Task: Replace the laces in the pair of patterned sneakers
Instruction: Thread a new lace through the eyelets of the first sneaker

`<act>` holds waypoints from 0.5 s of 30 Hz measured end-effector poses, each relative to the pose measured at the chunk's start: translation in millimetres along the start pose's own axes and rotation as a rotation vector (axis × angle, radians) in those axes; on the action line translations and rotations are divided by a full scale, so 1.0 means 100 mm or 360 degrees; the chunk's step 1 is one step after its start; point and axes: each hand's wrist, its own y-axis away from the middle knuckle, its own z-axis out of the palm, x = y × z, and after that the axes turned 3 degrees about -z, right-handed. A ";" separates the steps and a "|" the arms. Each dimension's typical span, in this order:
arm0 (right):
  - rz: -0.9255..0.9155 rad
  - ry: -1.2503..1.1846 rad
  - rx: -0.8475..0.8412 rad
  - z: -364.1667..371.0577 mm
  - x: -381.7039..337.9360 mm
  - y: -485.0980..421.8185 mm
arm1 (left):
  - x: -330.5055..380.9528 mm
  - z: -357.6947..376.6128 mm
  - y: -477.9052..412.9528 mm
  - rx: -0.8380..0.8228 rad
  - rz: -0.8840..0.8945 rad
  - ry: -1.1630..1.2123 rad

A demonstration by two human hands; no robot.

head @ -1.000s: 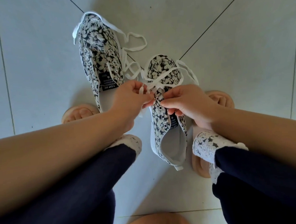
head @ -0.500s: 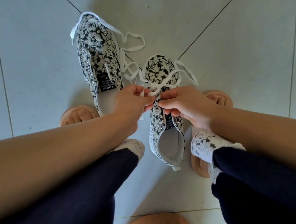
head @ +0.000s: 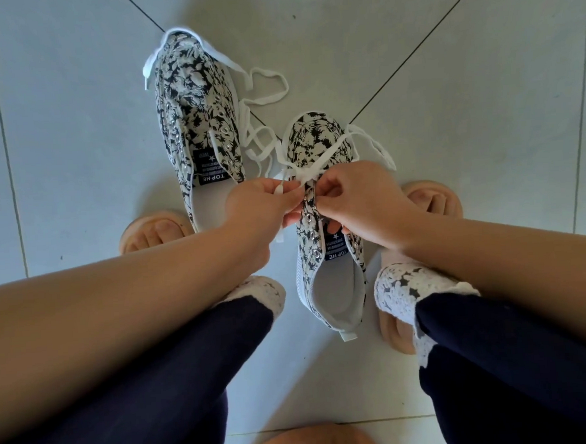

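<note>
Between the fingers (head: pixel 285 197) of both hands runs the white lace (head: pixel 307 175) of the nearer sneaker (head: pixel 316 145). It is crossed over the shoe's front eyelets, just ahead of the fingertips. The left hand (head: pixel 258 208) has its fingers curled, and thumb and forefinger pinch one end of the lace, with the stiff tip poking up between them and a short tail hanging under the palm. The right hand (head: pixel 360 200) is also curled tight and pinches the lace at the eyelet row. Whether it also grips the edge of the flap cannot be told. Past the right knuckles, a loose loop of the same lace falls beside the toe.

Under the wrists the shoe's heel opening and grey insole lie uncovered, and the rear eyelets are unthreaded. Beyond the left hand lies the second sneaker (head: pixel 191 90), tipped onto its side, with a second lace (head: pixel 269 86) trailing slack from its toe and coiling between the two shoes. Both shoes rest on the pale tiled floor (head: pixel 72 115). Sandalled feet (head: pixel 155 232) flank them, and dark trouser legs (head: pixel 190 365) with lace-trimmed cuffs sit below the forearms.
</note>
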 end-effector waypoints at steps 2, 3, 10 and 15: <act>-0.0110 0.0098 0.0050 -0.05 0.02 0.04 | -0.01 -0.03 0.02 0.0006 0.0070 -0.0086; -0.0110 0.0053 0.0078 -0.10 0.03 0.07 | -0.01 -0.05 0.02 0.0032 0.0112 -0.0130; 0.0059 -0.1077 0.0082 -0.56 0.02 0.10 | 0.14 -0.11 0.03 0.0138 0.0502 -0.0293; 0.0260 -0.2278 -0.0356 -0.81 -0.12 0.14 | 0.25 -0.10 0.04 0.0093 0.0508 -0.0208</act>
